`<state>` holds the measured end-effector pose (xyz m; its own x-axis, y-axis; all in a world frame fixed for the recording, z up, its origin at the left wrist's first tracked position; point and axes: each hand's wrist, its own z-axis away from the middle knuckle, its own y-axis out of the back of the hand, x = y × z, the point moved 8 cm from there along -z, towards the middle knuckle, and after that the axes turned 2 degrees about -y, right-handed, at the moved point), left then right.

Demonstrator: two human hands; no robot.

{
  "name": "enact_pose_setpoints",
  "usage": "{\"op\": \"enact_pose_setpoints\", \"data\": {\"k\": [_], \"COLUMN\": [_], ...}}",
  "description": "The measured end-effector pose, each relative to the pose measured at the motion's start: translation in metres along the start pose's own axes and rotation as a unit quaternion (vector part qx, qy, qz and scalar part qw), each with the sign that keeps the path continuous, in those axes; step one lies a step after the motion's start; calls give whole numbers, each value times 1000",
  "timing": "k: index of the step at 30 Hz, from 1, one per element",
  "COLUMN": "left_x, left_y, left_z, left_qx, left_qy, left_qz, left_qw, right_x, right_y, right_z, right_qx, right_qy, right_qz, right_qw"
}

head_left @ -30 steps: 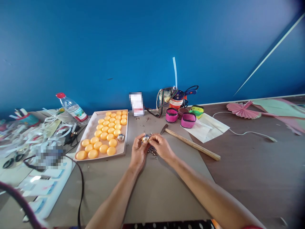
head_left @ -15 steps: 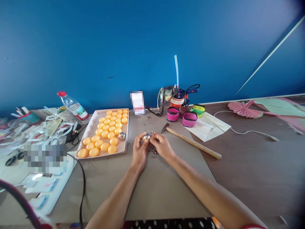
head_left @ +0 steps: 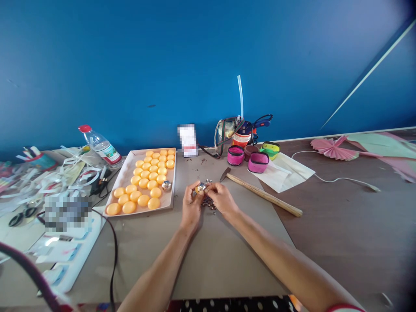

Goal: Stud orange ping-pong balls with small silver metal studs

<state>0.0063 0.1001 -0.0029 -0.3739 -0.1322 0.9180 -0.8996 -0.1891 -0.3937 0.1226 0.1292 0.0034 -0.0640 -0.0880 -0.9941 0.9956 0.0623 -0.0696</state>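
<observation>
My left hand (head_left: 191, 203) is closed round an orange ball (head_left: 201, 187) whose surface is partly covered with shiny silver studs. Against the ball's right side, the fingertips of my right hand (head_left: 221, 198) are pinched together; whatever they hold is too small to make out. A loose pile of small shiny metal studs (head_left: 209, 204) lies on the table just under and between both hands. To the left, a shallow tray (head_left: 121, 173) holds many plain orange balls (head_left: 143, 183) in rows. One silver-studded ball (head_left: 167, 185) rests at that tray's right edge.
A hammer (head_left: 264, 194) with a wooden handle lies right of my hands. Behind it stand pink mesh containers (head_left: 258, 162) and white paper (head_left: 282, 173). A plastic bottle (head_left: 104, 149), scissors (head_left: 22, 216), tangled white strips and a black cable (head_left: 113, 247) are at left.
The view has shifted slightly. My hands stay together at the studded ball, which has turned a little, with more orange showing on its left. The tray and hammer stay put.
</observation>
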Motion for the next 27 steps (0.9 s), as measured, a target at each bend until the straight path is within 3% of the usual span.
{"op": "enact_pose_setpoints", "data": {"k": [3, 6, 10, 12, 14, 18, 20, 27], "left_x": [5, 8, 9, 9, 9, 8, 7, 6], "left_y": [-3, -13, -20, -18, -15, -14, -15, -14], "left_z": [0, 0, -2, -3, -4, -5, -5, -6], "left_qx": [-2, -24, -44, -41, -40, -44, -46, -51], "left_qy": [-5, 23, 68, 81, 85, 90, 92, 92], "left_qz": [0, 75, 141, 149, 155, 157, 157, 158], "left_qw": [1000, 997, 987, 985, 983, 983, 982, 982], "right_x": [-2, -9, -30, -41, -42, -26, -20, -18], "right_y": [0, 6, 25, 32, 31, 20, 15, 7], "right_z": [1, 0, -5, -5, -6, -8, -8, -9], "right_qx": [8, 8, 41, 61, 55, -2, -19, -41], "right_qy": [7, 20, 110, 169, 185, 150, 136, 130], "right_qz": [12, 14, 134, 250, 375, 563, 598, 579], "right_qw": [1000, 1000, 984, 952, 907, 813, 790, 804]}}
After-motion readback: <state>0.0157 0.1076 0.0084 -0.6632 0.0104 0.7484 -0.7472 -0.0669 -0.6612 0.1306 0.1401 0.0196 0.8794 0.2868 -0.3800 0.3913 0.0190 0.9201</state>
